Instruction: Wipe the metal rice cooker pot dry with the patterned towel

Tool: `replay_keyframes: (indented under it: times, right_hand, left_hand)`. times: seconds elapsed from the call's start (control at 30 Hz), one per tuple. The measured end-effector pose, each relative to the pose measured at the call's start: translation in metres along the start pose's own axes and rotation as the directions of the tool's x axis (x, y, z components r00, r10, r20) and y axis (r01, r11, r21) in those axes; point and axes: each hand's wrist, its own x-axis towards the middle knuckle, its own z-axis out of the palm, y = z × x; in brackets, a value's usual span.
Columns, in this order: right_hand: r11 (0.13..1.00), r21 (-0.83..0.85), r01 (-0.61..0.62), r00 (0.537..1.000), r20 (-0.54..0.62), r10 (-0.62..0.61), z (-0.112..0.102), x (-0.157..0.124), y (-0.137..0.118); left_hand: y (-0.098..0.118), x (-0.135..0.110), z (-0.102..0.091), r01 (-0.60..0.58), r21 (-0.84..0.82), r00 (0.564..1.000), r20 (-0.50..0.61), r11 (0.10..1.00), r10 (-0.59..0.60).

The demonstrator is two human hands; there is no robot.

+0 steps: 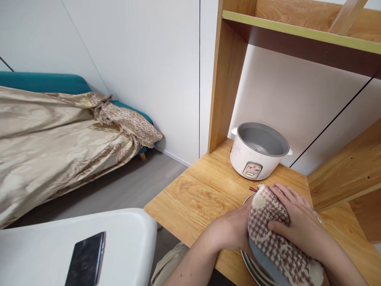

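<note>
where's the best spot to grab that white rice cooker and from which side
Judging by its shape, grip the rice cooker by the two small lugs at its rim, one on its left side and one on its right, with a hand coming in from each side. The body is round and smooth, and it stands upright with no lid, so the lugs give the surest hold.

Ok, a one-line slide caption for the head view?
Both hands press a houndstooth cloth over a plate beside an open rice cooker.
</note>
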Motion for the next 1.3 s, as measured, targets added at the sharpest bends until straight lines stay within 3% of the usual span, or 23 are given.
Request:
replay_keyframes:
  times: [0.1, 0.3, 0.57, 0.67, 0.83, 1.07, 1.3]
  right_hand:
    - [1.0, -0.005, -0.008, 1.0, 0.02, 0.008, -0.001, -0.001, -0.002]
    - [1.0, -0.008, 0.01, 1.0, -0.029, -0.01, 0.007, 0.006, 0.007]
    - [0.999, -0.022, 0.028, 0.999, -0.047, -0.029, 0.01, 0.008, 0.01]
    - [0.999, -0.028, 0.027, 0.999, -0.045, -0.028, 0.007, 0.004, 0.006]
    - [0.999, -0.029, 0.027, 0.999, -0.033, -0.028, 0.004, -0.001, 0.0]
    - [0.999, -0.015, 0.031, 0.994, -0.103, -0.032, 0.012, 0.006, 0.009]
    - [0.998, -0.009, 0.055, 0.989, -0.136, -0.056, 0.015, 0.01, 0.015]
  left_hand:
    - [-0.001, 0.001, 0.0, 0.013, 0.045, 1.0, 0.02, 0.999, -0.014]
    - [-0.003, 0.0, 0.0, 0.029, -0.074, 1.0, -0.01, 0.997, -0.03]
    - [-0.007, -0.002, 0.003, 0.087, -0.08, 0.996, -0.005, 0.993, -0.087]
    - [-0.005, 0.0, 0.001, 0.035, -0.039, 0.999, -0.012, 0.999, -0.036]
    - [0.003, 0.001, -0.003, 0.048, 0.089, 0.994, 0.089, 0.995, -0.056]
    - [-0.004, 0.0, 0.001, 0.043, -0.037, 0.999, -0.015, 0.998, -0.043]
    - [0.004, -0.001, -0.002, 0.096, -0.046, 0.995, 0.008, 0.994, -0.095]
